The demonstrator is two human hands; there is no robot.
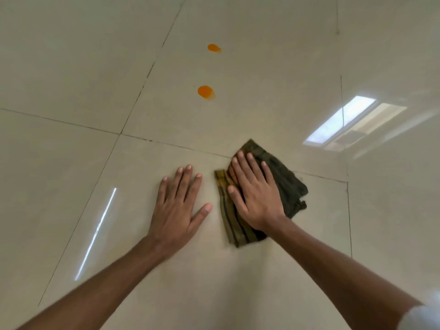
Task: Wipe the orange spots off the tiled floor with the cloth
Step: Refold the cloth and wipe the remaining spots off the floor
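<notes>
Two orange spots mark the beige tiled floor (71, 67): a nearer spot (205, 91) and a farther spot (213, 47), both in the upper middle. A folded dark green and mustard striped cloth (285, 184) lies on the floor below them, to the right. My right hand (254, 194) presses flat on the cloth with fingers spread. Just left of the cloth, my left hand (178, 206) rests flat on the bare tile, fingers apart, holding nothing. The nearer spot is about a hand's length beyond the cloth.
Dark grout lines (133, 136) cross the glossy tiles. A bright window reflection (342, 122) shines on the floor at the right, and a thin light streak (97, 232) at the left. A white sleeve edge (421, 315) shows at the bottom right.
</notes>
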